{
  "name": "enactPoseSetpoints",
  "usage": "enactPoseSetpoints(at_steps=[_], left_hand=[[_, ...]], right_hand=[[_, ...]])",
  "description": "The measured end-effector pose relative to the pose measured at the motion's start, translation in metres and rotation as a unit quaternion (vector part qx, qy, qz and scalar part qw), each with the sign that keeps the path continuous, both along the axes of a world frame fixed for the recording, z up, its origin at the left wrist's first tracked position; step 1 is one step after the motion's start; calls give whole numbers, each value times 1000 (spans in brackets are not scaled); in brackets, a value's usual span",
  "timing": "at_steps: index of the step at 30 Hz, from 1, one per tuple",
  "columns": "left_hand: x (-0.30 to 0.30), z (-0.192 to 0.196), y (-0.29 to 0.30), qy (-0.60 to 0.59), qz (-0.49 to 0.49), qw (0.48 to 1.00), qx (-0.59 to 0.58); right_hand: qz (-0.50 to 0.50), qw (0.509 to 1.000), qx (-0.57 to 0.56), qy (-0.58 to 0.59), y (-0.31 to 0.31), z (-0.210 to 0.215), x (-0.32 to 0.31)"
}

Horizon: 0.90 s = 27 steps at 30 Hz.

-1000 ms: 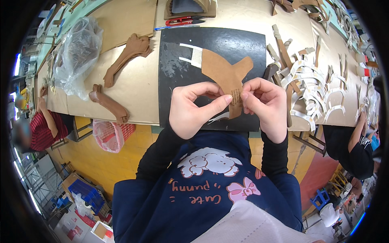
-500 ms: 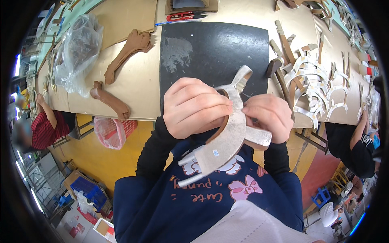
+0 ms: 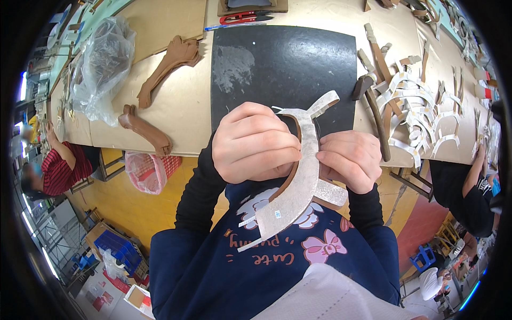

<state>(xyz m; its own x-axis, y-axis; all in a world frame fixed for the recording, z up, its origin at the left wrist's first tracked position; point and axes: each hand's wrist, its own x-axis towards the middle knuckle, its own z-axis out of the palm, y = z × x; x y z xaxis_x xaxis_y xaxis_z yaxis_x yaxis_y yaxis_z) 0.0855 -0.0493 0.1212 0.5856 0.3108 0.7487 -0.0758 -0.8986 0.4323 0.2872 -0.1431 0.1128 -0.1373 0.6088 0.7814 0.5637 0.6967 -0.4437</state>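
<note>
A curved sandal upper (image 3: 300,186) hangs over my lap, its pale grey lining facing up and a brown edge showing along the inner curve. It has a looped strap at the top, a short tab at the right and narrow ends at the lower left. My left hand (image 3: 256,144) is closed around the inner curve, thumb hidden underneath. On the outer edge, just above the short tab, my right hand (image 3: 352,160) pinches with bent fingers; its fingertips are partly hidden behind the piece. A small pale sticker (image 3: 277,214) marks the lining.
Beyond my hands lies a black work mat (image 3: 288,64). To its right are a hammer (image 3: 380,125) and a pile of white-lined uppers (image 3: 413,117). Brown strap pieces (image 3: 170,64) and a plastic bag (image 3: 104,69) lie left; red snips (image 3: 240,18) lie behind. A pink-lined basket (image 3: 146,173) stands below.
The upper has turned a little and its lining faces up more flatly; its looped strap has swung right. My right hand has shifted slightly left and down along the edge.
</note>
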Motion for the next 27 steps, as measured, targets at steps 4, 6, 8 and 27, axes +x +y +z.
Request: enactPoseSetpoints(at_steps=[4,6,8,27], left_hand=[[5,0,2,-12,-19,998,-60],[6,0,3,6,-46,992,-122],[8,1,2,13,-67,975,-212],[9,5,-5,64,-31,760,-646]], right_hand=[[5,1000,-8,23,4,-2,1],[14,997,-38,58,6,-3,3],[37,987,-108,113,6,-2,4],[124,696,-496,505,-3,5,7]])
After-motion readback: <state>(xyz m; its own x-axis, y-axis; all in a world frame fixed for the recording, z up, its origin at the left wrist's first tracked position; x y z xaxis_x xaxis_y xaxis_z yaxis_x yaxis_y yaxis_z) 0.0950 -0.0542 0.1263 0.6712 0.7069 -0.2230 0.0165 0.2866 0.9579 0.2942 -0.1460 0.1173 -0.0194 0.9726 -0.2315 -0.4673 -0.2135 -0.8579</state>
